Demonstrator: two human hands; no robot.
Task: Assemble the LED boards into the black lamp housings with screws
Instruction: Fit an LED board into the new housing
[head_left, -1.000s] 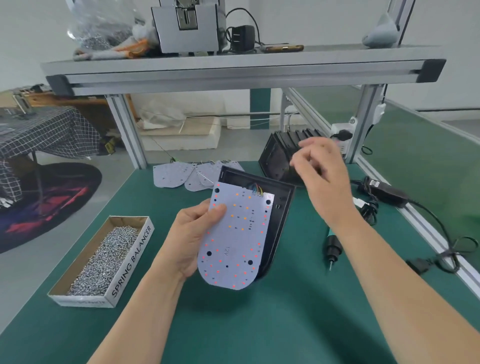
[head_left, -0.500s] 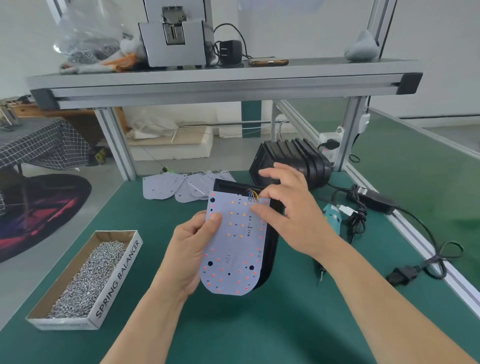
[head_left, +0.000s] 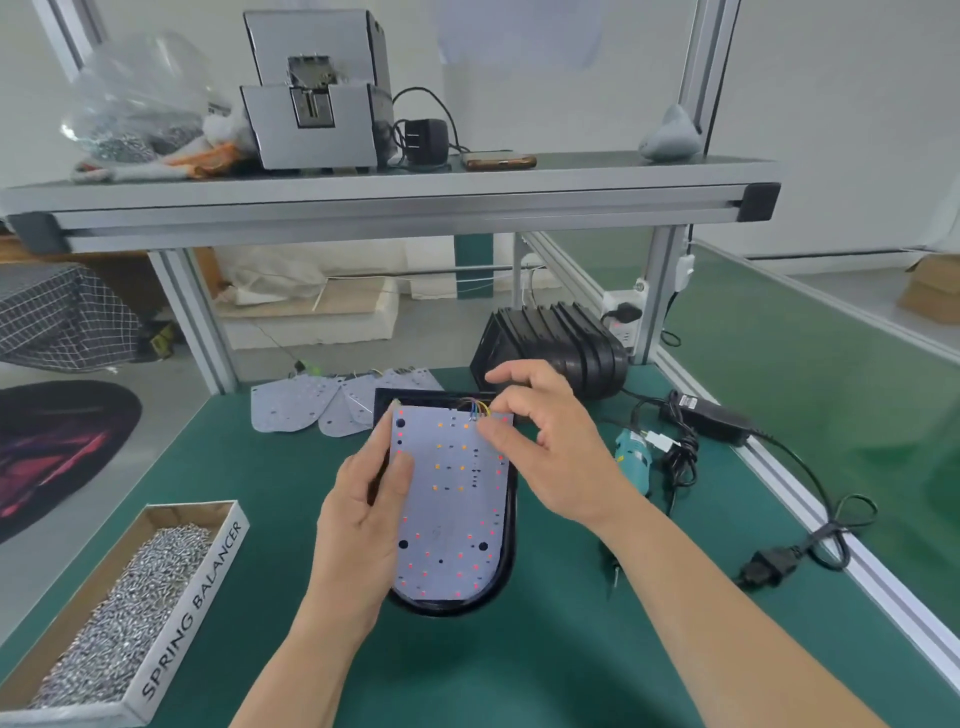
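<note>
Gripping LED board (head_left: 452, 499) left edge, left hand (head_left: 358, 525); right hand (head_left: 556, 457) pinches top corner.

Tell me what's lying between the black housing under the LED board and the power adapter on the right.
In the head view, the teal electric screwdriver lies between housing and adapter on the green mat, a bundled black cord beside it.

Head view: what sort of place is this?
Probably a lamp-assembly workstation: a green-matted bench under an aluminium-frame shelf, a carton of screws, an electric screwdriver, and the left hand holding an LED board over a black lamp housing.
</note>
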